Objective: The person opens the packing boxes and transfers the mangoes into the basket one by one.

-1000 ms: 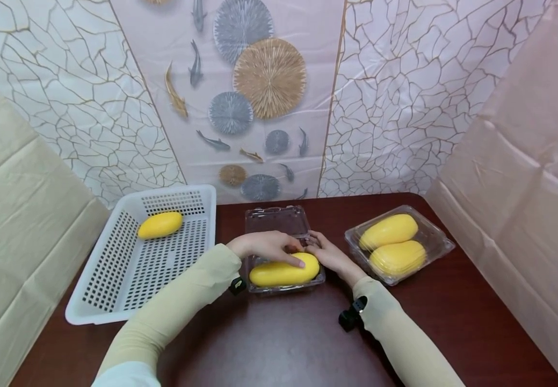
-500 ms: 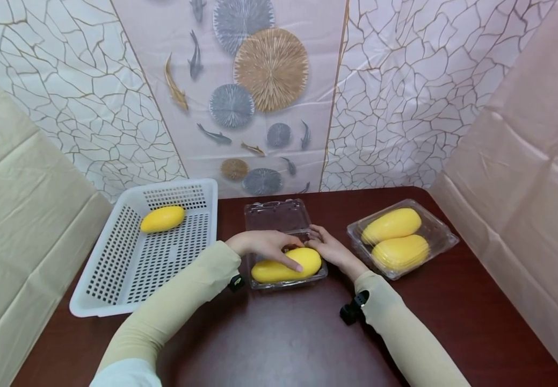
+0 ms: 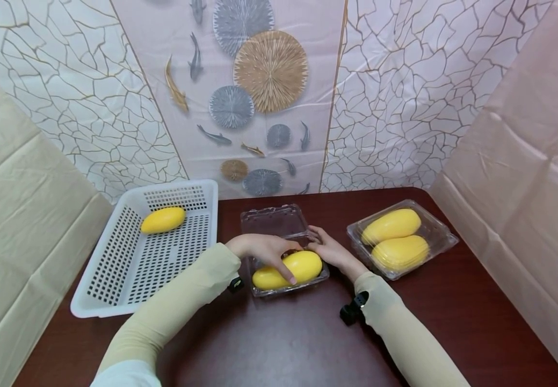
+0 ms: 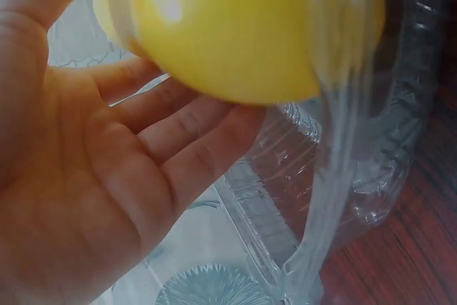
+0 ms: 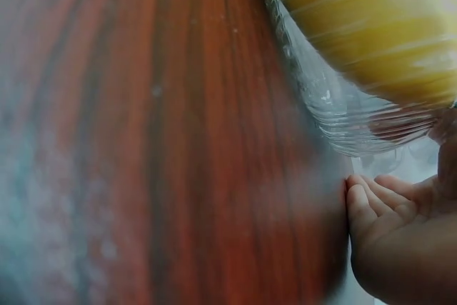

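Note:
A yellow mango [image 3: 303,267] lies in the base of an open, clear plastic clamshell box [image 3: 290,289] at the middle of the table. My left hand [image 3: 265,251] holds this mango from above, thumb across its near side; in the left wrist view the fingers [image 4: 200,141] curve beneath it. At the box's right back corner, my right hand [image 3: 329,250] grips the box wall. The right wrist view has the bent fingers [image 5: 382,198] beside the clear wall, with the thumb partly cut off by the frame edge.
A white perforated basket [image 3: 82,298] with one mango [image 3: 162,220] stands at the left. At the right sits a closed clear box [image 3: 435,244] holding two mangoes [image 3: 399,252]. Behind the dark wooden table [image 3: 303,344] hangs a patterned cloth [image 3: 380,107].
The open box has turned slightly and its near edge has shifted a little toward me. My left thumb has slid leftward over the mango. The right hand stays at the box corner.

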`<state>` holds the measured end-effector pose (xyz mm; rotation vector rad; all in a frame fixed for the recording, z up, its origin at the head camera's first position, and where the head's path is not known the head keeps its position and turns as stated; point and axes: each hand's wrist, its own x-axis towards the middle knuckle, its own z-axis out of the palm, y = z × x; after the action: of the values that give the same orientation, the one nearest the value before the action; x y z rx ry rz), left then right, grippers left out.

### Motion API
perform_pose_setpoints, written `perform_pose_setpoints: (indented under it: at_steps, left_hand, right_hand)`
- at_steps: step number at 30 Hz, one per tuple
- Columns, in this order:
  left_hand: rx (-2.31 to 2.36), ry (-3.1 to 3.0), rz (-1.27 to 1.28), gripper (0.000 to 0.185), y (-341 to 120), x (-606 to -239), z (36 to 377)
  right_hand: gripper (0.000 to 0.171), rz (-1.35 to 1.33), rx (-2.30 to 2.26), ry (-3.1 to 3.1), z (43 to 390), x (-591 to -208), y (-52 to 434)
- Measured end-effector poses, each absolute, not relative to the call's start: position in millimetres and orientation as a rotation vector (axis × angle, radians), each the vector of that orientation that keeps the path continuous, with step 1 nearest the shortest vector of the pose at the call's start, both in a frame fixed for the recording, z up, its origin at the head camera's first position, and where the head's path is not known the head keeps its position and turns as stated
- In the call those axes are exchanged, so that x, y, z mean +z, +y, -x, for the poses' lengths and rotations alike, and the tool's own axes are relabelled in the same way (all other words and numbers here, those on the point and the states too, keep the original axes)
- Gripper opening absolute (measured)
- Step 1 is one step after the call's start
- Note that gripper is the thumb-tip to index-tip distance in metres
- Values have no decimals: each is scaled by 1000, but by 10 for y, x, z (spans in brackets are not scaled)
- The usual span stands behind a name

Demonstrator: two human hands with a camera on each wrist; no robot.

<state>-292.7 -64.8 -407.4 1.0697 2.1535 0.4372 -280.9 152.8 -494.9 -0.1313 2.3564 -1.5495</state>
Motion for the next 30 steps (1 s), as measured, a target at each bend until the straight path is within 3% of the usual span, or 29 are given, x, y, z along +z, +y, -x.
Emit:
perform_pose_setpoints:
  at_steps: [30]
  left_hand:
    - [430,2223,-1149,78,-647,-4063,2928]
  right_hand:
    - [70,147,-1614,2306,2797,-4949,1484]
